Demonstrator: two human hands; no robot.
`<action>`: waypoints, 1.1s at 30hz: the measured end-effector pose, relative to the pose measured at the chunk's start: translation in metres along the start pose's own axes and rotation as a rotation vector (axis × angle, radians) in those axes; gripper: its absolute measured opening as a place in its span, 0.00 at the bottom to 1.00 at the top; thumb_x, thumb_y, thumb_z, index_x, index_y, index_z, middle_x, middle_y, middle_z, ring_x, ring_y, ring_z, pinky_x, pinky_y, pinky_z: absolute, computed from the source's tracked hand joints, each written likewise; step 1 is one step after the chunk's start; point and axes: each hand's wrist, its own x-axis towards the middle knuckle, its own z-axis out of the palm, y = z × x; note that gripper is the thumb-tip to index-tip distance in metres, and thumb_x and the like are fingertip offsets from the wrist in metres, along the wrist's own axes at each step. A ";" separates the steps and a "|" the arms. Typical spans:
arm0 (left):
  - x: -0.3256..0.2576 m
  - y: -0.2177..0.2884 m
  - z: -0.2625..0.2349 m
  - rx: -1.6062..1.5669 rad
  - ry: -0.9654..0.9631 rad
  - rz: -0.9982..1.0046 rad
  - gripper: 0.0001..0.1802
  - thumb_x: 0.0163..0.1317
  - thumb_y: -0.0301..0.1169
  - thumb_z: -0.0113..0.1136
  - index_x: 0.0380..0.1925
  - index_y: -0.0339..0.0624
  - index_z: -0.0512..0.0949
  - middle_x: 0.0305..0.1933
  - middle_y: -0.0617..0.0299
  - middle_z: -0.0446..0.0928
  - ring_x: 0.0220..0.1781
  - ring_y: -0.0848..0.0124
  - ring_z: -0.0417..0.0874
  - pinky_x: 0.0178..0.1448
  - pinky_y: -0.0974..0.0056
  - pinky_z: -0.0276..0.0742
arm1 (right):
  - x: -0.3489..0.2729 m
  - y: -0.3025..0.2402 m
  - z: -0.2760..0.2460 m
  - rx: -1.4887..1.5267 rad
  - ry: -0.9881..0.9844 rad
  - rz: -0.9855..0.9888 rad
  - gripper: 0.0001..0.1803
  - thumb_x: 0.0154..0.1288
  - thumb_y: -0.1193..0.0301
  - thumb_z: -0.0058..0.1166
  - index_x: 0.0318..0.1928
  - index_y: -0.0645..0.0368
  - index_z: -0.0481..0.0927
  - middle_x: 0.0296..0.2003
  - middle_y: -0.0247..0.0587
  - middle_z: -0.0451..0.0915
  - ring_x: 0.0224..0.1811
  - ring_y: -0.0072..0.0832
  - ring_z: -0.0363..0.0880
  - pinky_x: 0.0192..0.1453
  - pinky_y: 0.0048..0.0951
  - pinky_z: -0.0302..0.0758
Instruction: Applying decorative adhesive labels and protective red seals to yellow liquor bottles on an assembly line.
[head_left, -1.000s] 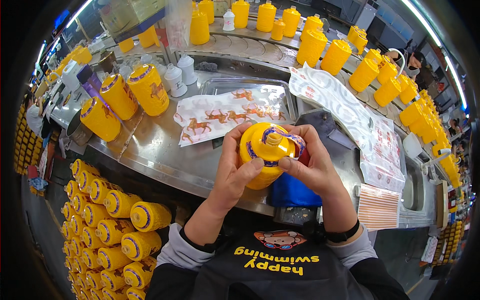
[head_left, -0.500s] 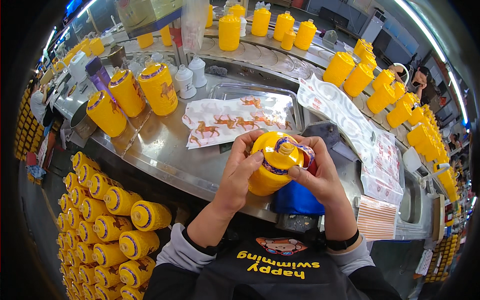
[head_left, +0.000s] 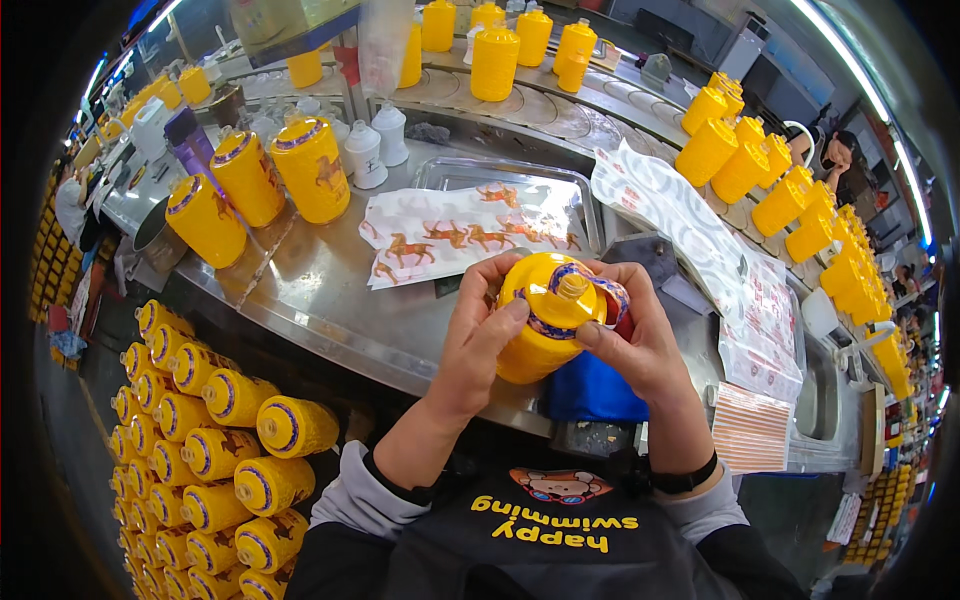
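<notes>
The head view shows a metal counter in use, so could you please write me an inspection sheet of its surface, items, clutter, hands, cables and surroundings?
Surface: metal counter, shiny, with a seam at left.
Job's things: yellow bottle, neck upward; patterned strip partly around its shoulder, one end raised in a loop.
Clutter: horse decal sheet overlapping a metal tray; striped sheet; three banded bottles at left.
Hands: left hand clasps the bottle's left side; right hand holds the strip's raised end.
Cables: nothing seen.
Surroundings: stacked bottles lower left; curved conveyor carrying yellow bottles; sink at right; another person beyond.
</notes>
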 end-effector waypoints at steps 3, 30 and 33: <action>-0.001 -0.001 0.001 0.002 -0.011 0.026 0.30 0.64 0.33 0.55 0.62 0.35 0.57 0.59 0.54 0.65 0.62 0.69 0.68 0.69 0.64 0.62 | 0.001 0.002 0.000 -0.037 0.010 -0.033 0.35 0.59 0.59 0.67 0.58 0.63 0.63 0.52 0.42 0.71 0.55 0.24 0.71 0.61 0.27 0.70; -0.014 0.001 -0.014 1.311 0.131 0.876 0.15 0.66 0.33 0.52 0.49 0.36 0.71 0.49 0.51 0.74 0.58 0.48 0.70 0.74 0.39 0.48 | 0.003 0.006 0.003 -0.013 0.024 -0.063 0.33 0.55 0.63 0.70 0.52 0.62 0.62 0.55 0.46 0.68 0.57 0.26 0.69 0.64 0.30 0.67; 0.002 0.004 -0.021 1.194 0.093 0.786 0.12 0.66 0.31 0.52 0.47 0.37 0.71 0.46 0.55 0.75 0.54 0.52 0.72 0.74 0.40 0.49 | 0.003 0.006 0.003 -0.003 0.024 -0.042 0.34 0.55 0.63 0.70 0.53 0.62 0.62 0.55 0.46 0.68 0.57 0.26 0.69 0.64 0.30 0.66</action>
